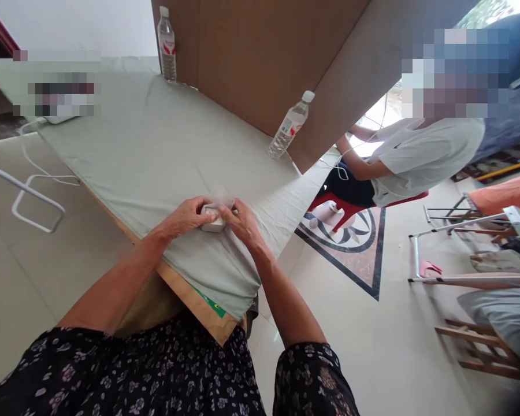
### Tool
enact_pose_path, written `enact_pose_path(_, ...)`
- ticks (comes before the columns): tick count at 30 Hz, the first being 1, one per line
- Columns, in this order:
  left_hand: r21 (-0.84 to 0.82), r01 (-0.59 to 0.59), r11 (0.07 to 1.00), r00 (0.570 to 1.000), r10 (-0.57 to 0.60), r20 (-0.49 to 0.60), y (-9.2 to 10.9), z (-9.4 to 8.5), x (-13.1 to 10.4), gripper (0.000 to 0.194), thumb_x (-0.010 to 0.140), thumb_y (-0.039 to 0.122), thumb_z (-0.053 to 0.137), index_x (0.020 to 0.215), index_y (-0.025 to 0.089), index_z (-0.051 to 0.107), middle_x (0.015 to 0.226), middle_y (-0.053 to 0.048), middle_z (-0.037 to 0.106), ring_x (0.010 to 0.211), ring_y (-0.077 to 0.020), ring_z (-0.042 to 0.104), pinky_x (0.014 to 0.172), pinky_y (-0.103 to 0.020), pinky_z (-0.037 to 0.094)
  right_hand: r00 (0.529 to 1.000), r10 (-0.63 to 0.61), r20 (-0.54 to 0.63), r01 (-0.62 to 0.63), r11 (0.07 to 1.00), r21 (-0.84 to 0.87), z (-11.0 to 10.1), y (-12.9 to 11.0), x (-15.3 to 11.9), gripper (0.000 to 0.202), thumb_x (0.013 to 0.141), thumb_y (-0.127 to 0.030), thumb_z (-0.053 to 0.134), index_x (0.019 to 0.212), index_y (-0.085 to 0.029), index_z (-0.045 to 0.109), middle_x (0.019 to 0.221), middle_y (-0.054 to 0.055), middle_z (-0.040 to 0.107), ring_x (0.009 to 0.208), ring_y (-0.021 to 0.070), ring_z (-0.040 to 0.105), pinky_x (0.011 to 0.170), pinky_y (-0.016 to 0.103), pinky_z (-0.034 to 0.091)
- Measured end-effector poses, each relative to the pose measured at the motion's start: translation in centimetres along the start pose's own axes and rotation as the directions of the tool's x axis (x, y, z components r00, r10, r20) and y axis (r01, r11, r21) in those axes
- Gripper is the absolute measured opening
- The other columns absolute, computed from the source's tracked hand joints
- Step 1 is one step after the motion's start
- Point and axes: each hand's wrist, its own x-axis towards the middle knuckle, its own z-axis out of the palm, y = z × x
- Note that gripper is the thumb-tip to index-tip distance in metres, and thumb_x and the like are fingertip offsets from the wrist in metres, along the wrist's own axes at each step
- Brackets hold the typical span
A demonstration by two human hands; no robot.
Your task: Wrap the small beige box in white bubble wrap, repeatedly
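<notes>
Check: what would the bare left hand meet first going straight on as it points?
First, the small boxy pale-grey object (material unclear) that the left hand already grips; beyond it, probably the right hand, though depth is unclear.

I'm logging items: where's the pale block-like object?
In the head view, just left of centre, the pale block-like object is held between the left hand and right hand, over the cloth-covered table.

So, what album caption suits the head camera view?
Left hand and right hand grip a small pale object at a cloth-covered table, two bottles beyond.
</notes>
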Motion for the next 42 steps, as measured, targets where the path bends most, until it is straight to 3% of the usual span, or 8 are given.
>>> enact_pose_path(4, -0.039, -0.018, 0.999, 1.000, 0.017, -0.022, -0.3, 0.6, 0.3, 0.065, 0.070, 0.043, 0.082, 0.126, 0.015, 0.063, 0.116, -0.010, 0.075, 0.104, -0.0262, 0.070, 0.090, -0.038, 0.055, 0.958, -0.114, -0.262, 0.076, 0.986, -0.151, -1.1, 0.3, -1.8, 0.035, 0.092, -0.047, 0.063, 0.115, -0.021, 0.067, 0.113, 0.010, 0.073, 0.092, 0.0209, 0.065, 0.084, 0.037, 0.053)
enact_pose_path(11, -0.005, -0.077, 0.997, 0.954, 0.072, -0.290, -1.4, 1.9, -1.0, 0.081, 0.069, 0.043, 0.085, 0.137, 0.022, 0.046, 0.145, -0.016, 0.057, 0.099, -0.0210, 0.072, 0.085, -0.036, 0.059, 0.962, -0.247, -0.115, 0.218, 0.951, -0.219, -0.1, 0.7, -3.4, 0.035, 0.092, -0.044, 0.067, 0.118, -0.022, 0.070, 0.119, 0.012, 0.074, 0.105, 0.0252, 0.067, 0.092, 0.041, 0.055)
enact_pose_path(15, 0.028, -0.078, 0.997, 0.972, 0.082, -0.220, -1.6, 1.9, -1.2, 0.063, 0.075, 0.048, 0.080, 0.125, 0.020, 0.053, 0.116, -0.009, 0.069, 0.091, -0.0193, 0.071, 0.082, -0.034, 0.058, 0.974, -0.203, -0.104, 0.184, 0.969, -0.162, 0.6, 0.8, -2.8, 0.033, 0.096, -0.041, 0.059, 0.117, -0.020, 0.072, 0.111, 0.010, 0.077, 0.098, 0.0223, 0.068, 0.092, 0.038, 0.055)
enact_pose_path(20, 0.152, -0.141, 0.978, 0.966, 0.170, -0.197, -1.6, 1.6, -0.7, 0.041, 0.076, 0.050, 0.075, 0.100, 0.018, 0.066, 0.132, -0.013, 0.063, 0.100, -0.0206, 0.067, 0.086, -0.034, 0.055, 0.987, -0.069, -0.145, 0.055, 0.993, -0.101, 1.0, 0.5, -1.8, 0.028, 0.094, -0.039, 0.058, 0.106, -0.021, 0.076, 0.103, 0.005, 0.079, 0.087, 0.0182, 0.067, 0.088, 0.033, 0.054)
enact_pose_path(27, 0.236, -0.170, 0.957, 0.973, 0.201, -0.116, -0.9, 0.9, -0.5, 0.038, 0.075, 0.051, 0.074, 0.096, 0.020, 0.068, 0.128, -0.012, 0.066, 0.114, -0.0258, 0.065, 0.097, -0.037, 0.051, 0.992, -0.054, -0.113, 0.045, 0.996, -0.077, 1.7, 0.0, -0.7, 0.023, 0.094, -0.035, 0.057, 0.088, -0.024, 0.076, 0.094, 0.003, 0.077, 0.089, 0.0193, 0.067, 0.091, 0.035, 0.051)
enact_pose_path(31, 0.207, -0.084, 0.975, 0.991, 0.103, -0.082, -0.3, 0.8, -0.7, 0.057, 0.077, 0.048, 0.074, 0.125, 0.020, 0.060, 0.104, -0.006, 0.069, 0.084, -0.0180, 0.065, 0.074, -0.029, 0.050, 0.994, -0.112, 0.010, 0.112, 0.978, -0.174, 1.3, -0.4, -0.1, 0.023, 0.095, -0.031, 0.057, 0.085, -0.025, 0.077, 0.096, 0.005, 0.078, 0.095, 0.0223, 0.066, 0.097, 0.040, 0.049)
enact_pose_path(35, 0.245, -0.121, 0.962, 0.986, 0.145, -0.083, -0.1, 0.8, -0.6, 0.050, 0.076, 0.048, 0.073, 0.117, 0.019, 0.068, 0.124, -0.010, 0.067, 0.098, -0.0211, 0.066, 0.084, -0.032, 0.052, 0.990, -0.107, 0.092, 0.120, 0.980, -0.156, 0.5, -0.7, 0.0, 0.023, 0.094, -0.031, 0.058, 0.085, -0.024, 0.078, 0.093, 0.005, 0.079, 0.092, 0.0225, 0.066, 0.097, 0.042, 0.050)
enact_pose_path(42, 0.226, -0.114, 0.968, 0.986, 0.137, -0.091, -0.7, 0.8, -0.3, 0.041, 0.073, 0.051, 0.074, 0.098, 0.019, 0.072, 0.129, -0.011, 0.065, 0.110, -0.0264, 0.064, 0.096, -0.040, 0.051, 0.984, 0.121, -0.134, -0.115, 0.992, 0.050, -1.4, 1.0, 1.1, 0.044, 0.081, -0.046, 0.071, 0.115, -0.018, 0.071, 0.118, 0.012, 0.075, 0.094, 0.0206, 0.067, 0.090, 0.038, 0.055)
